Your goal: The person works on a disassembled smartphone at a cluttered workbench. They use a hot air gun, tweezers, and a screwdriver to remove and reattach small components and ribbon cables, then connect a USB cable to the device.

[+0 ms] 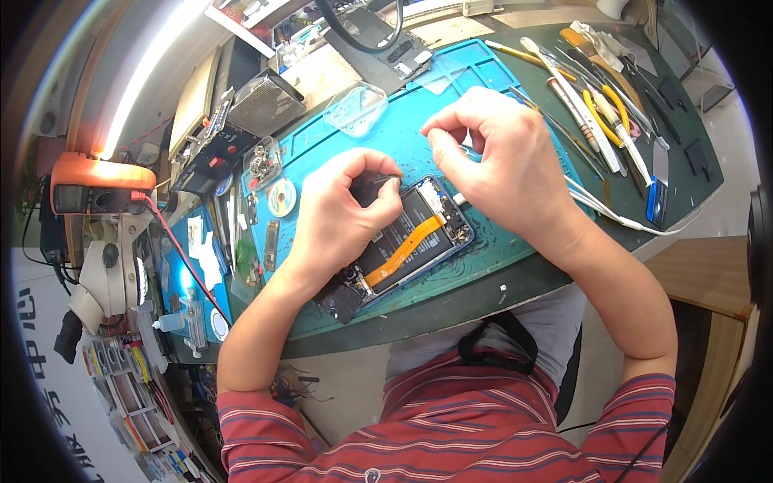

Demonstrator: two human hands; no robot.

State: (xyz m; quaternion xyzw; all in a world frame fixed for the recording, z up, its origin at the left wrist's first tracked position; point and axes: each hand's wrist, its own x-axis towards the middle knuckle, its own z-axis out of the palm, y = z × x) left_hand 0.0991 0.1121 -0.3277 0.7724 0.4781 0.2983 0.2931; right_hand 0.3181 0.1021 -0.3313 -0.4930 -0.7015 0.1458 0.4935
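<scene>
Phone (pixel 407 241) is lying open on the blue work mat (pixel 483 72), back cover already off, so the battery and that orange flex cable (pixel 407 245) running across it are fully exposed. That part's done, as far as I can judge. The rest of the guts look like they're in place: the boards at both ends are in the frame and I don't see any pulled parts sitting next to it.

My left hand (pixel 342 213) is resting right on the upper half of the phone, fingers curled shut around a small dark piece (can't tell exactly what it is, my fingers hide most of it). My right hand (pixel 503 157) hovers just above the top edge of the phone, thumb and forefinger pinched together on something tiny, too small to make out, maybe nothing at all.

The tweezers and screwdrivers (pixel 600 109) are all lying off to my right on the green table mat (pixel 684 189), untouched. White cable (pixel 620 216) trails past my right wrist. So I'd call it early-to-middle of the teardown, plenty left inside.
</scene>
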